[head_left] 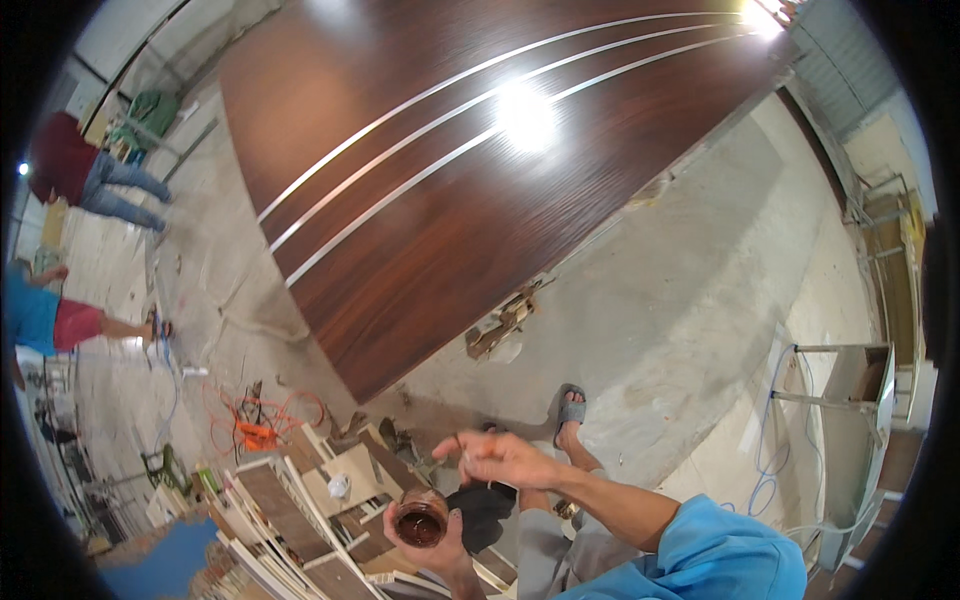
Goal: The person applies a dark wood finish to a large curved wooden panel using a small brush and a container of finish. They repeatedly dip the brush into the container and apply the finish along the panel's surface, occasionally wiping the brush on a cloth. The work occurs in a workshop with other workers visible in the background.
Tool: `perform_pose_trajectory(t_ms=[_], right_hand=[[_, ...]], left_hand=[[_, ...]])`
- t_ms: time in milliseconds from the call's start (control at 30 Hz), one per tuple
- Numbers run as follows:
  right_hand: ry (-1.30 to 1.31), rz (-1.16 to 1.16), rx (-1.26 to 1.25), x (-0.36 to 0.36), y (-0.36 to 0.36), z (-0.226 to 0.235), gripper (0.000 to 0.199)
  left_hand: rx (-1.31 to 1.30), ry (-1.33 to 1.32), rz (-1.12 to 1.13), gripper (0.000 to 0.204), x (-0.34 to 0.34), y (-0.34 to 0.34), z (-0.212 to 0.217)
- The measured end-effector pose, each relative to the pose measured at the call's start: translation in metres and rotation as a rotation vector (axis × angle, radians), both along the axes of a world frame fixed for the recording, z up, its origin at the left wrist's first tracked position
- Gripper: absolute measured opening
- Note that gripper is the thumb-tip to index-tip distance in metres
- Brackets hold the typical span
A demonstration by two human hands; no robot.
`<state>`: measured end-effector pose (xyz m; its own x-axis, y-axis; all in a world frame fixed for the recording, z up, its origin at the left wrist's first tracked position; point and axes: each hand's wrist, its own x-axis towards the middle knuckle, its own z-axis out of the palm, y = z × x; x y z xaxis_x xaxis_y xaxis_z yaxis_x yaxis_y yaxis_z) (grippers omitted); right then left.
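While the left hand (452, 562) is gripping a clear jar (424, 500) of dark brown contents around its side in the head view, the jar's open mouth is facing the camera, low and left of the middle. The right hand (500, 460) is hanging just above and to the right of the jar, its loosely bent fingers pointing leftward; I cannot tell whether they are pinching anything. The right forearm (615, 500) is slanting in from a blue sleeve (735, 550). Wood scraps (270, 500) are lying heaped left of the jar, crowding that side, and orange cord (258, 437) is looping beyond them. Ahead, a large dark panel (420, 270) with 3 pale strips is spanning the space. At far left, 2 people (62, 165) are standing.
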<state>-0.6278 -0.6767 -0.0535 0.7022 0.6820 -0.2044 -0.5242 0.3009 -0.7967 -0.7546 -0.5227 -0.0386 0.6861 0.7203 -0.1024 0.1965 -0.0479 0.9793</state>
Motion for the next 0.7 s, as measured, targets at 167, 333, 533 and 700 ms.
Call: perform_pose_trajectory(t_ms=[167, 333, 533, 700], right_hand=[[0.426, 0.155, 0.299, -0.047, -0.029, -0.016, 0.036], [0.254, 0.08, -0.062, -0.021, -0.08, -0.008, 0.028], [-0.387, -0.787, -0.635, 0.102, -0.239, 0.067, 0.013], [-0.918, -1.0, -1.197, 0.201, -0.259, 0.112, 0.017]], left_hand=[[0.176, -0.004, -0.053, 0.09, 0.028, -0.033, 0.004], [0.163, -0.026, -0.095, 0.087, 0.052, -0.071, 0.031], [-0.028, -0.009, -0.054, 0.085, 0.07, -0.102, 0.054], [-0.077, 0.067, -0.038, 0.079, 0.063, -0.12, 0.056]])
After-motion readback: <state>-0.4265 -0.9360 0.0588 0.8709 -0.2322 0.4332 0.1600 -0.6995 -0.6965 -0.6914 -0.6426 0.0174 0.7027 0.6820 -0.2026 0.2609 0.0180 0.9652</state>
